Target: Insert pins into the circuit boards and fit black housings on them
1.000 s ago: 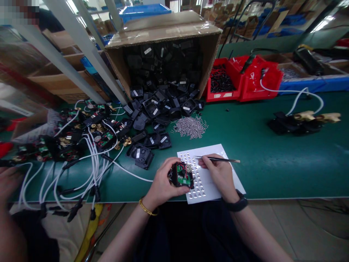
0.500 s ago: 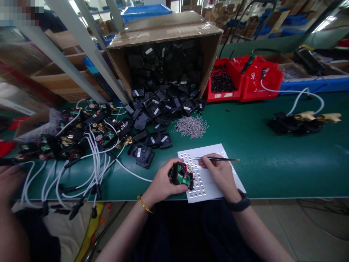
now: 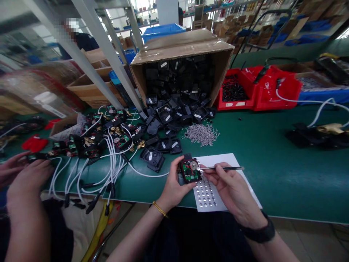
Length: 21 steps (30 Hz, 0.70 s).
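My left hand [image 3: 174, 187] is closed around a black plastic housing, tilted so that the green circuit board [image 3: 187, 175] inside faces me. A round silvery part [image 3: 194, 166] sits at the board's upper right. Pinched in my right hand [image 3: 231, 189] is a thin pair of tweezers [image 3: 230, 168], its tip at the right edge of the housing near that round part. Whether the tip grips anything is too small to tell. Under both hands lies a white sheet [image 3: 225, 159] with rows of small shiny silver dots [image 3: 206, 194], partly covered by the housing and my right hand.
A pile of small metal pins [image 3: 201, 134] lies ahead, before black housings spilling from a cardboard box [image 3: 185, 47]. Wired assemblies with white cables [image 3: 111, 145] spread left, beside a co-worker's hands [image 3: 29, 178]. Red bins [image 3: 237, 105] stand back right; brass-fitted units [image 3: 319, 136] lie far right.
The tweezers' tip has gone from above the dotted sheet to the housing's edge. My left hand has turned the housing's open side more toward me. The camera view has shifted left.
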Tool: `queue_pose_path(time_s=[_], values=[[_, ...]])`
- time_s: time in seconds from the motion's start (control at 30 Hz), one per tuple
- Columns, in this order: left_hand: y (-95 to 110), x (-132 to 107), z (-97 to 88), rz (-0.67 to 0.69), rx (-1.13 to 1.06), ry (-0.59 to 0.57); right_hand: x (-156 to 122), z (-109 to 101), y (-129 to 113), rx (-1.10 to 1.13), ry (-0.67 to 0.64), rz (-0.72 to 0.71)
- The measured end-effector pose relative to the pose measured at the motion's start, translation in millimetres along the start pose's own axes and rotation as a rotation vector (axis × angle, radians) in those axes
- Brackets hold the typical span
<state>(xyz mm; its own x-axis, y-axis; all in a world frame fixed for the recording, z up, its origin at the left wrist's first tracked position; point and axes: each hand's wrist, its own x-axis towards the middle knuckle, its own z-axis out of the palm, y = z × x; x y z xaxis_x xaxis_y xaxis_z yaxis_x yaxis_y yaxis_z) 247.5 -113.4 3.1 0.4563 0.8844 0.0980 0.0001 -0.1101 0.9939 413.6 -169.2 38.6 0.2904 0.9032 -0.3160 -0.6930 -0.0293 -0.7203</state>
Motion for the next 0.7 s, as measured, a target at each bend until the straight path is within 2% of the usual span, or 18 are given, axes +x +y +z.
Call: queue_pose_path(time_s=[0.13,0.3,0.7], values=[[0.2,-1.6,1.0,0.01,0.012,0.024,-8.4,17.9,10.8,-0.028,0.026,-0.042],[-1.9,-2.4,0.6,0.024,0.002,0.026,-9.6,14.8,16.6,-0.116,0.065,-0.087],[2.8,-1.7,2.7,-0.019,0.032,0.039,-10.7,16.2,18.0,-0.106,0.098,-0.11]])
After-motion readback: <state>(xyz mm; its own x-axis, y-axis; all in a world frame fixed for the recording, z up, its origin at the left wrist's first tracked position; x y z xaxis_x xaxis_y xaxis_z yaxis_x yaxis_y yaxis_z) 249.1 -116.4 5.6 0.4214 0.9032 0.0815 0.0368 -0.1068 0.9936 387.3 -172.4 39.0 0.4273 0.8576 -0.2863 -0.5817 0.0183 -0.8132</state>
